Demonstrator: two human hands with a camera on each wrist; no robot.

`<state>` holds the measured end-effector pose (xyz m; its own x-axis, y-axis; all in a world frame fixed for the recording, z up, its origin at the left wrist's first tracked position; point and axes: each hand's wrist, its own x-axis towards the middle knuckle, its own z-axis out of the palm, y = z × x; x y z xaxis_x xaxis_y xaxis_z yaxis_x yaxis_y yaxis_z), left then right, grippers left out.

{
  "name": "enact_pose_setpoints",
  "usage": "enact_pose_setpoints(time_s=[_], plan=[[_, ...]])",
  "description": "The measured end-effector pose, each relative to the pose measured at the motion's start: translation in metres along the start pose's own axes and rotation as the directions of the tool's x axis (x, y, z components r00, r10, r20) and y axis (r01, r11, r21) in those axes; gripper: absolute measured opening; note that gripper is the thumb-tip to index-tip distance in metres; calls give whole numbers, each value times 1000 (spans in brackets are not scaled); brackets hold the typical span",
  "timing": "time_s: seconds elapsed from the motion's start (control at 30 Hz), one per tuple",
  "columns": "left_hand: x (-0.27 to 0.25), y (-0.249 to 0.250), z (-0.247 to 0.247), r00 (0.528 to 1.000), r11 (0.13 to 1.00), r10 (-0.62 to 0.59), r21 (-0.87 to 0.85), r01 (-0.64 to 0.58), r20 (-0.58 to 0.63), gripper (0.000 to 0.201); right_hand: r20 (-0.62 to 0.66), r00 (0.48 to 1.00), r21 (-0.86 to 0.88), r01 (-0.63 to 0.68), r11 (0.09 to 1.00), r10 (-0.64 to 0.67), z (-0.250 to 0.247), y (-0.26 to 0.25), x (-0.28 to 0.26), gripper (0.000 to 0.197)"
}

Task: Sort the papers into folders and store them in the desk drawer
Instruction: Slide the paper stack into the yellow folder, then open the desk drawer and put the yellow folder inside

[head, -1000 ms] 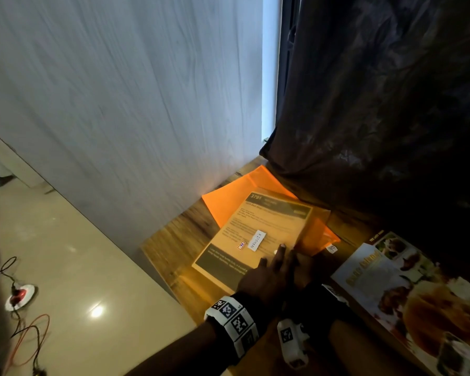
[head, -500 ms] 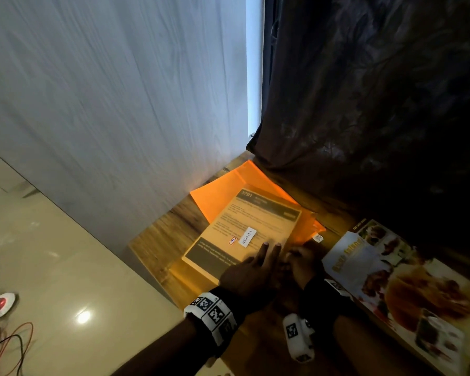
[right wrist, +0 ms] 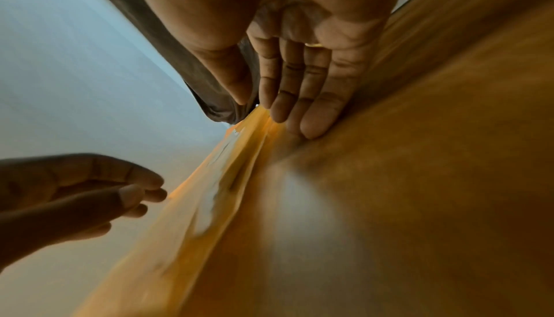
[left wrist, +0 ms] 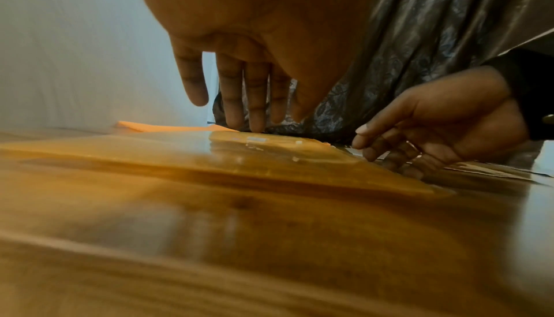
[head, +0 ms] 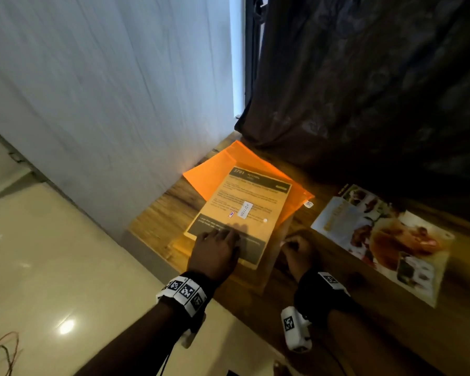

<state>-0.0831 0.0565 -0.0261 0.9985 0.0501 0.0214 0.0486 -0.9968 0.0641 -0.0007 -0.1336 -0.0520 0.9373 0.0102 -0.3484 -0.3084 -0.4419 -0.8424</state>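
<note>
A translucent amber folder with a printed sheet inside lies on the wooden desk, on top of a bright orange folder. My left hand rests on the amber folder's near edge with straight fingers; in the left wrist view its fingertips press on the folder. My right hand sits at the folder's right edge. In the right wrist view its fingers lie against the desk beside the folder's edge, with the thumb apart.
A glossy food flyer lies on the desk to the right. A dark curtain hangs over the desk's back, with a pale wall on the left. The desk's left edge drops to a tiled floor.
My left hand has slid back from the sheet's middle to the folder's near edge. My right hand has moved away from it to the folder's right edge.
</note>
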Motion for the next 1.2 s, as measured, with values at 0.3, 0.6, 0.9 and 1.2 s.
enact_pose_setpoints(time_s=[0.3,0.6,0.9,1.2], plan=[[-57,-66,12,978,980,192,-43,-196,-84,26,-160,987,-21,-5,1000,2,36,2,-106,13],[-116,-108,50,995,832,47,-555,13,93,20,-85,991,131,-93,987,105,98,61,-198,39],[-105,-124,106,691,11,-178,-701,713,701,73,9,918,438,-360,824,396,149,111,-177,43],[-86,-143,155,596,-601,-5,-479,640,803,108,30,856,846,-296,443,516,190,128,-158,89]])
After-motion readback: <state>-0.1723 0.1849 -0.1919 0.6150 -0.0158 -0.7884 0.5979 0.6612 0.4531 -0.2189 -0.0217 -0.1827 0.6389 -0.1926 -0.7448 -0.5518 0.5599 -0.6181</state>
